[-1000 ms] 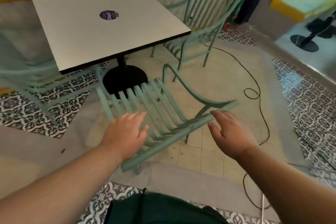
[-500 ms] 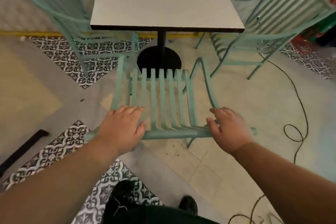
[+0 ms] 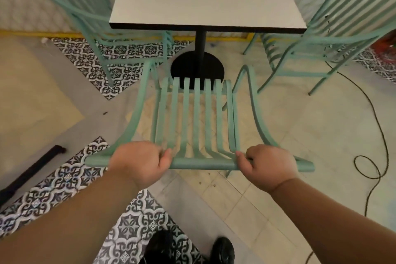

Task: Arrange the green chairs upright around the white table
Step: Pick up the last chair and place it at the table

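A green slatted metal chair (image 3: pixel 196 118) stands upright right in front of me, its seat facing the white square table (image 3: pixel 205 0). My left hand (image 3: pixel 139 162) grips the left part of the chair's top back rail. My right hand (image 3: pixel 267 166) grips the same rail further right. Two more green chairs stand upright at the table, one on its left side (image 3: pixel 85 8) and one on its right side (image 3: pixel 334 28). The table rests on a black post with a round black base (image 3: pixel 197 68).
A black cable (image 3: pixel 372 156) loops over the floor at the right. A dark bar (image 3: pixel 30 171) lies on the floor at the left. My black shoes (image 3: pixel 222 249) show at the bottom edge. A yellow kerb (image 3: pixel 38 34) runs behind the table.
The view swung to face the table squarely. Both hands went from hovering open over the chair's back rail to curling round it. The chair now stands straight toward the table.
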Available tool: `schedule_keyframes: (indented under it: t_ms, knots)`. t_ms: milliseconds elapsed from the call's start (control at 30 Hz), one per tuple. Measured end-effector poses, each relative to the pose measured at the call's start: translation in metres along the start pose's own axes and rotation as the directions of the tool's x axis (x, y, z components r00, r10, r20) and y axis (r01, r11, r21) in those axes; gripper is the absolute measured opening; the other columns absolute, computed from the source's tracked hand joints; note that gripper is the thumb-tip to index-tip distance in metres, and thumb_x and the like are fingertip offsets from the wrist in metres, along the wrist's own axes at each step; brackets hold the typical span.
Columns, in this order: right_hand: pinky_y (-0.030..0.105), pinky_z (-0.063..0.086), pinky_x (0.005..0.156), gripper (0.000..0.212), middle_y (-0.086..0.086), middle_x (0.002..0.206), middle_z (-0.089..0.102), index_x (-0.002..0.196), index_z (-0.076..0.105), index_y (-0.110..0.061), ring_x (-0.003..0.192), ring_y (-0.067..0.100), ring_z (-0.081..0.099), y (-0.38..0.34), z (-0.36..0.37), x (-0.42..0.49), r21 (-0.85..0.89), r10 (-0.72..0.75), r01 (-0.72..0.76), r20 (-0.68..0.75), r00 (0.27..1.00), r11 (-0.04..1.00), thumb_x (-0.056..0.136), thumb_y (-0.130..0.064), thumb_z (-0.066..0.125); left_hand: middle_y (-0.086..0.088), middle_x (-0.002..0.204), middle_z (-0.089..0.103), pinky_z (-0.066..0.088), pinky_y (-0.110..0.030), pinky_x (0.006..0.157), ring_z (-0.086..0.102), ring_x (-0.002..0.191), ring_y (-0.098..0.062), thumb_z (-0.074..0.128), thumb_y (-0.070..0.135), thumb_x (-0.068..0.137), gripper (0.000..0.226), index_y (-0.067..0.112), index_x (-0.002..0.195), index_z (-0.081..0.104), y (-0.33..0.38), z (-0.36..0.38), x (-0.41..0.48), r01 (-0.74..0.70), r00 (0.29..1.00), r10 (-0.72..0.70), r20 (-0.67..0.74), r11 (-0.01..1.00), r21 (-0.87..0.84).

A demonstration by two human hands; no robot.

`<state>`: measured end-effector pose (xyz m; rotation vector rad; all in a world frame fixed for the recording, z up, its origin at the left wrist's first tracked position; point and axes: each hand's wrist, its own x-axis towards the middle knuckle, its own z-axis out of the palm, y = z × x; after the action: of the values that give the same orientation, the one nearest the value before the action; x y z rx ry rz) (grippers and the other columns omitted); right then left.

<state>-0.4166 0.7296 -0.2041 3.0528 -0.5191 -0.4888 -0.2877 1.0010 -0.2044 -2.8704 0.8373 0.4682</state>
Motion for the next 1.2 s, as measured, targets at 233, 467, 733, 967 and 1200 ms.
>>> schedule_keyframes:
  t_ms: [233, 467, 733, 967, 1200]
  knots:
    - [0.030, 0.054, 0.055, 0.056, -0.004, 0.061, 0.059, 0.071, 0.058, -0.023, 0.055, 0.014, 0.056, 0.007, -0.017, 0.038, 0.012, 0.020, -0.020, -0.030, 0.999, 1.000, 0.098, -0.059, 0.025, 0.001, 0.065, 0.058, 0.043, -0.032, 0.052, 0.056, 0.060, -0.017, 0.023, 0.053, 0.096, 0.055, 0.022, 0.071, 0.061, 0.000, -0.013, 0.040, 0.004, 0.998, -0.006, -0.056, 0.999, -0.034]
    - [0.035, 0.057, 0.056, 0.056, -0.004, 0.061, 0.059, 0.070, 0.057, -0.024, 0.055, 0.015, 0.058, 0.020, -0.017, 0.073, 0.008, 0.023, -0.023, -0.073, 0.997, 1.000, 0.098, -0.060, 0.024, 0.001, 0.063, 0.060, 0.050, -0.034, 0.054, 0.057, 0.057, -0.018, 0.021, 0.052, 0.093, 0.056, 0.022, 0.067, 0.060, 0.001, -0.018, 0.074, 0.016, 0.996, -0.022, -0.091, 0.998, -0.063]
    - [0.036, 0.059, 0.055, 0.057, -0.005, 0.060, 0.059, 0.069, 0.057, -0.025, 0.054, 0.015, 0.059, 0.033, -0.019, 0.095, 0.017, 0.006, -0.004, -0.117, 0.993, 1.000, 0.098, -0.060, 0.023, 0.001, 0.064, 0.060, 0.051, -0.034, 0.056, 0.057, 0.058, -0.018, 0.024, 0.050, 0.097, 0.054, 0.022, 0.068, 0.060, 0.008, -0.024, 0.096, -0.002, 0.991, -0.004, -0.134, 0.999, -0.047]
    - [0.031, 0.052, 0.052, 0.068, -0.004, 0.064, 0.059, 0.071, 0.057, -0.026, 0.057, 0.015, 0.058, 0.041, -0.025, 0.101, 0.052, -0.042, 0.048, -0.106, 0.993, 0.998, 0.094, -0.073, 0.013, 0.003, 0.068, 0.060, 0.054, -0.037, 0.064, 0.056, 0.062, -0.017, 0.017, 0.054, 0.096, 0.058, 0.024, 0.072, 0.061, 0.012, -0.027, 0.101, 0.011, 0.991, -0.019, -0.135, 0.998, -0.056]
    - [0.036, 0.047, 0.073, 0.084, -0.010, 0.080, 0.057, 0.091, 0.059, -0.029, 0.084, 0.016, 0.054, 0.036, -0.030, 0.095, 0.036, -0.134, 0.148, -0.258, 0.957, 0.988, 0.080, -0.088, 0.000, 0.012, 0.090, 0.063, 0.037, -0.041, 0.083, 0.055, 0.090, -0.016, 0.010, 0.075, 0.088, 0.068, 0.034, 0.096, 0.064, 0.000, -0.022, 0.088, -0.002, 0.965, 0.010, -0.262, 0.999, 0.033]
